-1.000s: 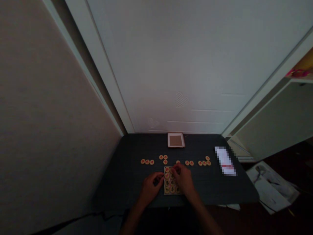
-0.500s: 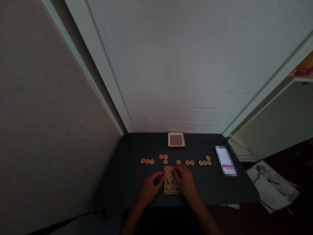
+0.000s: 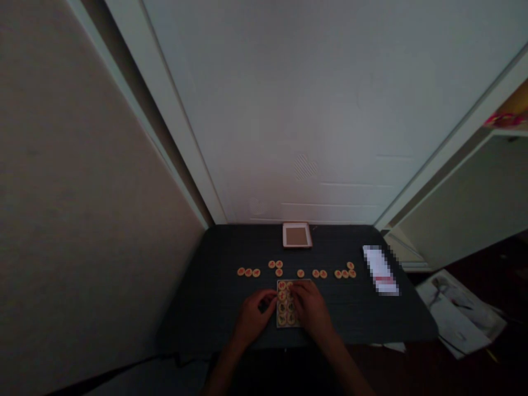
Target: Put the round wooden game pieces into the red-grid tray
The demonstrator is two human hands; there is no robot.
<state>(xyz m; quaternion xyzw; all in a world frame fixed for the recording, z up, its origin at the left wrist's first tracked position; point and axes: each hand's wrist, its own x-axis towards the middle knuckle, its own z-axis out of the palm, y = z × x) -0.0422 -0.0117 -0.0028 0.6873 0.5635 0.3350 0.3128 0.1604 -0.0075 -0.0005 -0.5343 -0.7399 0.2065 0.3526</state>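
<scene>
A small flat box (image 3: 286, 305) filled with round wooden game discs lies near the front edge of a dark table (image 3: 214, 297). My left hand (image 3: 254, 319) rests against the box's left side with its fingers curled on the rim. My right hand (image 3: 312, 309) covers the box's right half, its fingers bent down onto the discs inside. What the fingertips press or pinch is hidden. Beyond the box, several loose discs (image 3: 248, 272) lie in a row across the table, with more discs (image 3: 345, 273) to the right.
The box's lid (image 3: 296, 235) lies upside down at the table's far edge by the wall. A blurred white packet (image 3: 379, 270) sits at the table's right. Papers (image 3: 457, 313) lie on the floor at the right. A wall stands close on the left.
My right hand has drawn back from the box's far edge to lie lower over its right half. The left hand has stayed at the box's left side.
</scene>
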